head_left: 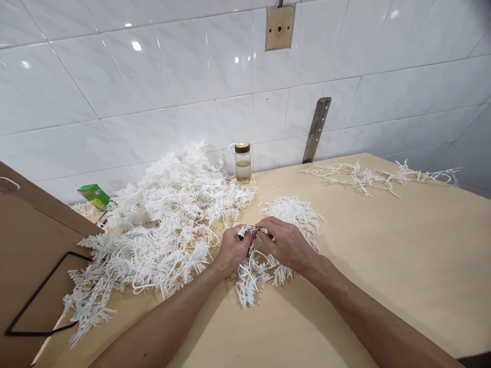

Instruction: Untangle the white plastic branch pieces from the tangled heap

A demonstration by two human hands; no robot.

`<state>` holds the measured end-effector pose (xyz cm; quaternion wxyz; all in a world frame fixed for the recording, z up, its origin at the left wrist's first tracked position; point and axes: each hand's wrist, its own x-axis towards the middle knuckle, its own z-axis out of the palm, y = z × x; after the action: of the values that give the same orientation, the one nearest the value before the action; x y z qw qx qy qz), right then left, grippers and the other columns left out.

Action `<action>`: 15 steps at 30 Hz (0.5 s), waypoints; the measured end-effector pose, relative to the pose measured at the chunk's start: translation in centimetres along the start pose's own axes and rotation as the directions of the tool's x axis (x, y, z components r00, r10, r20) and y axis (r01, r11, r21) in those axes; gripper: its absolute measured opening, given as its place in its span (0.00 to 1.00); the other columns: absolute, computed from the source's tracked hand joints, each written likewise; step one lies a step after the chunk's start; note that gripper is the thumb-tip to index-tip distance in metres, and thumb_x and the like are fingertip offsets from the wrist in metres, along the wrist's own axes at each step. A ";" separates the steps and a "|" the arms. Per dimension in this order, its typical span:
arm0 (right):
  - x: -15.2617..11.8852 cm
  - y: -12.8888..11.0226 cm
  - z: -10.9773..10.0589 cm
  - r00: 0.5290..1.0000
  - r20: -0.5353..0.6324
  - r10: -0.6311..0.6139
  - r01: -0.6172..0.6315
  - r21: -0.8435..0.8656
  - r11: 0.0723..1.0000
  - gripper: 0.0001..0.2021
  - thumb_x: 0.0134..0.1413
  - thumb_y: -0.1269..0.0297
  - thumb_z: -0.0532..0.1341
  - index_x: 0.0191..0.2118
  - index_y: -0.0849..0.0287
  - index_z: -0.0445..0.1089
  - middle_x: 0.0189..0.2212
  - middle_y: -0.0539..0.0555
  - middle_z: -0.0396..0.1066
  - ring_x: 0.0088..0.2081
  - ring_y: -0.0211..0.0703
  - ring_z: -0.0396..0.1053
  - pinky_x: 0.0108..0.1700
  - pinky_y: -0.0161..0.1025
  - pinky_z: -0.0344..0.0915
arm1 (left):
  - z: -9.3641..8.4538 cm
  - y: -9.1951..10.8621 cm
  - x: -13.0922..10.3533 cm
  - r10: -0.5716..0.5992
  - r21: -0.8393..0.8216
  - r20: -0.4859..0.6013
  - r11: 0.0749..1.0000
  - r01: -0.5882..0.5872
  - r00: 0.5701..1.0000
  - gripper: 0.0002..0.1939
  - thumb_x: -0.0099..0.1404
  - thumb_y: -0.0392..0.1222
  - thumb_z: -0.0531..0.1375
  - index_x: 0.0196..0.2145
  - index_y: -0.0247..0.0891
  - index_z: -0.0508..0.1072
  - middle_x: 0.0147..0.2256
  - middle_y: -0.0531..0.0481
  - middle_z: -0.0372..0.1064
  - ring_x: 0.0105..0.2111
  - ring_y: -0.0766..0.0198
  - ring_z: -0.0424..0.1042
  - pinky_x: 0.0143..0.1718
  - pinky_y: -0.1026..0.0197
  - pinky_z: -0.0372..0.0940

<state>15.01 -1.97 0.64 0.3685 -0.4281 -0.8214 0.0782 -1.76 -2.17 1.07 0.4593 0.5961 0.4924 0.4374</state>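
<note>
Pinched a white sprig [245, 231] between left hand [232, 249] and right hand [287, 243]. Had white heap [164, 220] along left edge of table [402, 266], bare stems [362, 178] near far right corner.

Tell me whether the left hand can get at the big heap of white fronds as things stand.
Probably yes: the heap of white fronds lies right beside the left hand, with no barrier between. It may need to let go of the white sprig first.
</note>
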 end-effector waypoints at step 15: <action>0.1 -0.3 1.1 0.996 -0.091 -0.001 -0.019 -0.223 0.975 0.09 0.64 0.72 0.55 0.34 0.60 0.71 0.32 0.55 0.74 0.30 0.39 0.69 0.31 0.35 0.62 | 0.2 -0.4 0.3 -0.034 0.013 0.000 0.999 0.034 0.999 0.15 0.57 0.49 0.62 0.21 0.37 0.65 0.15 0.59 0.56 0.15 0.71 0.55 0.18 0.66 0.50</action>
<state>14.10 -1.86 0.05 0.3544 -0.4736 -0.8057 -0.0324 -1.60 -1.83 0.71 0.4628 0.5908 0.5053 0.4260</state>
